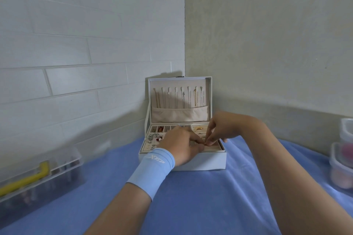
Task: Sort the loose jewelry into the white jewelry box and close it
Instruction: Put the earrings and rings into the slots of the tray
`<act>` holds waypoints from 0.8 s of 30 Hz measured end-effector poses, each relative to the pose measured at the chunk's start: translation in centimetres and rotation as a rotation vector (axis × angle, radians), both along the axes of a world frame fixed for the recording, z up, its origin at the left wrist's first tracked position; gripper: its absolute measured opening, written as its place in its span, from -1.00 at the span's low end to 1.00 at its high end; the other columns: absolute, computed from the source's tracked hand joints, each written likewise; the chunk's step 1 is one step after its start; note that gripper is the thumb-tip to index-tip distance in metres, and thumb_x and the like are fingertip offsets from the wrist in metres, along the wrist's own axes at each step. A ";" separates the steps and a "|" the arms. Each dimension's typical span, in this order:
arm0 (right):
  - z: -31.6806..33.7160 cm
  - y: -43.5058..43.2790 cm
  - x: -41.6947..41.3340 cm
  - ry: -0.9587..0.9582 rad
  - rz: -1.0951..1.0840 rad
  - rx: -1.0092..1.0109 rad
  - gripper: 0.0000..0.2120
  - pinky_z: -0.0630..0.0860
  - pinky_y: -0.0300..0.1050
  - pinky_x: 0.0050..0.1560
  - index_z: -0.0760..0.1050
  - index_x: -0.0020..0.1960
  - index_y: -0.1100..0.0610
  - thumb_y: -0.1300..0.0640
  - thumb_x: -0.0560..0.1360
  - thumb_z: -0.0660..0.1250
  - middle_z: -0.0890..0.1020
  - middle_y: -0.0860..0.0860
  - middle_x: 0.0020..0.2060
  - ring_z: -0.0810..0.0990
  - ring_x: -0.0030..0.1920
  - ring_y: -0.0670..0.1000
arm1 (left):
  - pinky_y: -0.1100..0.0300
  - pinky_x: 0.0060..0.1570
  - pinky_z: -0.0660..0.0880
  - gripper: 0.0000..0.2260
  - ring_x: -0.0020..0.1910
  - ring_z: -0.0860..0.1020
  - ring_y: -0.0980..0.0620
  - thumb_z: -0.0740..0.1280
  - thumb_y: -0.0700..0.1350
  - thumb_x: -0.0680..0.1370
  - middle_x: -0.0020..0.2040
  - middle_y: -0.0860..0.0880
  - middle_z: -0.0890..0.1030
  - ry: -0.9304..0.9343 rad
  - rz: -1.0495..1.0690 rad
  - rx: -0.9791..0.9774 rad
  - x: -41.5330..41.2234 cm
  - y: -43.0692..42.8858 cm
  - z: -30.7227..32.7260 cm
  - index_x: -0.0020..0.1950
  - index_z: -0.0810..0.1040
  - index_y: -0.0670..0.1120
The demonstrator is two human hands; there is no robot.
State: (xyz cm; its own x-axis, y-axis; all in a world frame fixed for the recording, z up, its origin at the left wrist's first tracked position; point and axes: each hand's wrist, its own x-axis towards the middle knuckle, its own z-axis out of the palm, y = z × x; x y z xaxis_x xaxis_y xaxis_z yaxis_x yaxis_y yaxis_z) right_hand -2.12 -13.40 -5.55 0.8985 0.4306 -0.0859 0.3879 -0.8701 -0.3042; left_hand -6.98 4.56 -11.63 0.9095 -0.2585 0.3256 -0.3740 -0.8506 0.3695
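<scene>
Head: white jewelry box [206, 162], lid [179, 83] upright

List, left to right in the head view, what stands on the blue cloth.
clear plastic case with a yellow handle → open white jewelry box, necklaces hung in its lid → stacked clear plastic containers at the right edge

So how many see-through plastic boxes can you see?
3. The yellow-handled box stands at the left on the blue cloth. At the right edge, a smaller box shows above a bigger box, both cut off. More could be hidden outside the picture.
</scene>
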 end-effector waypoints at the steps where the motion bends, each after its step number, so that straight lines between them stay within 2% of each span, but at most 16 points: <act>1: 0.0 -0.1 0.0 0.007 -0.005 0.015 -0.93 0.55 -0.07 -0.08 0.70 -0.22 -0.10 -0.05 0.42 0.52 0.65 -0.03 -0.43 0.54 -0.33 -0.05 | -0.01 0.27 0.36 -0.77 0.20 0.42 -0.01 0.29 0.13 0.54 0.11 0.10 0.59 -0.013 0.007 0.009 -0.1 0.0 0.0 0.11 0.67 0.18; 4: 0.1 -0.1 0.2 -0.043 -0.018 0.105 -0.90 0.52 -0.12 -0.12 0.72 -0.13 -0.01 -0.01 0.48 0.47 0.67 -0.05 -0.40 0.56 -0.36 -0.07 | -0.02 0.31 0.30 -0.74 0.28 0.38 -0.02 0.26 0.12 0.58 0.22 0.06 0.56 -0.074 0.057 0.056 -0.3 0.0 0.4 0.21 0.62 0.12; 6: -0.2 0.2 0.3 -0.075 -0.009 0.123 -0.94 0.48 -0.24 -0.20 0.73 -0.10 -0.01 0.02 0.46 0.51 0.61 -0.19 -0.48 0.55 -0.40 -0.16 | -0.01 0.32 0.29 -0.71 0.30 0.37 -0.02 0.24 0.13 0.59 0.25 0.05 0.55 -0.075 0.075 0.077 -0.3 -0.1 0.5 0.24 0.60 0.11; 8: -0.6 0.8 0.3 -0.076 0.006 0.115 -0.96 0.45 -0.31 -0.25 0.74 -0.13 -0.02 0.04 0.43 0.55 0.61 -0.25 -0.48 0.56 -0.35 -0.21 | -0.03 0.29 0.33 -0.70 0.27 0.39 -0.03 0.24 0.13 0.59 0.19 0.05 0.56 -0.054 0.062 0.081 -0.2 -0.1 0.3 0.25 0.60 0.10; 11: -1.3 1.3 0.9 -0.113 0.019 0.087 -0.97 0.46 -0.29 -0.22 0.73 -0.18 0.01 0.08 0.43 0.55 0.65 -0.19 -0.33 0.60 -0.22 -0.16 | -0.01 0.23 0.38 -0.71 0.22 0.42 -0.06 0.27 0.11 0.57 0.00 0.06 0.53 -0.041 0.040 0.060 -0.1 -0.2 0.1 0.22 0.62 0.09; 13: -1.4 1.3 0.9 -0.124 0.030 0.051 -0.96 0.47 -0.26 -0.20 0.72 -0.14 0.04 0.08 0.47 0.51 0.65 -0.15 -0.29 0.60 -0.20 -0.12 | 0.00 0.23 0.39 -0.72 0.22 0.42 -0.07 0.28 0.12 0.57 -0.07 0.09 0.47 -0.046 0.040 0.058 0.1 -0.2 0.0 0.21 0.63 0.09; 16: -0.9 1.1 0.6 -0.122 0.043 0.030 -0.94 0.53 -0.21 -0.16 0.70 -0.09 0.07 0.12 0.52 0.45 0.65 -0.11 -0.26 0.58 -0.28 -0.14 | 0.03 0.24 0.37 -0.70 0.22 0.42 -0.05 0.27 0.14 0.58 0.01 0.09 0.50 -0.047 0.046 0.064 0.0 -0.2 0.0 0.24 0.60 0.08; 19: -0.3 0.8 0.6 -0.136 0.028 0.033 -0.89 0.61 -0.10 -0.05 0.67 -0.18 0.01 0.13 0.52 0.45 0.66 -0.08 -0.30 0.62 -0.33 -0.08 | 0.06 0.24 0.35 -0.69 0.23 0.41 -0.04 0.26 0.14 0.58 0.02 0.09 0.50 -0.039 0.049 0.048 -0.2 -0.3 0.1 0.27 0.58 0.10; 24: -0.8 1.0 0.6 -0.118 0.021 0.004 -0.96 0.56 -0.20 -0.15 0.69 -0.15 0.04 0.10 0.48 0.51 0.69 -0.07 -0.31 0.63 -0.42 -0.14 | 0.04 0.27 0.34 -0.69 0.26 0.37 -0.05 0.23 0.13 0.60 0.17 0.05 0.54 -0.016 0.043 0.088 -0.2 -0.3 0.1 0.32 0.54 0.14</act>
